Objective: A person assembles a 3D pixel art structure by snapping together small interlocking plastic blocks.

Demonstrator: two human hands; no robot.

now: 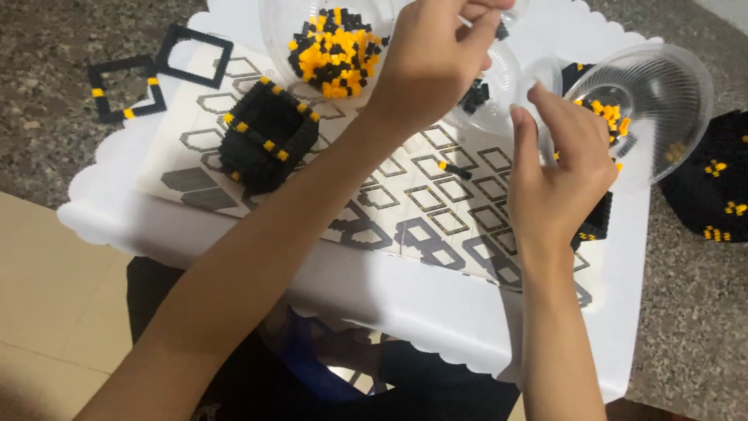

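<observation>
Head view looks down on a white scalloped surface [405, 312] carrying a printed pattern sheet [436, 203] of grey outlined squares. The left hand [436, 62] reaches up toward the top edge, fingers curled together over a clear plastic bowl [499, 86] holding a few black pieces; whatever is pinched there is hidden behind the knuckles, so I cannot tell whether it grips anything. The right hand [557, 171] has its fingers closed on the rim of a second clear bowl [654, 109], tipped so its open mouth faces the camera and slightly left, with yellow and black bricks visible through its wall. A third bowl [335, 47] at the top, cut off by the frame edge, is heaped with yellow and black bricks.

On the sheet lies a small black stick piece with a yellow tip [454, 169], its long axis running left to right, yellow end at the left. Left of the arms stands a black cube-like block build with yellow dots [265, 136] (open at the top). Two flat black square frames [156, 70] lie at the far left. Another black build [713, 187] sits off the surface at the right, partly cut off. A further black piece under the right hand is mostly hidden.
</observation>
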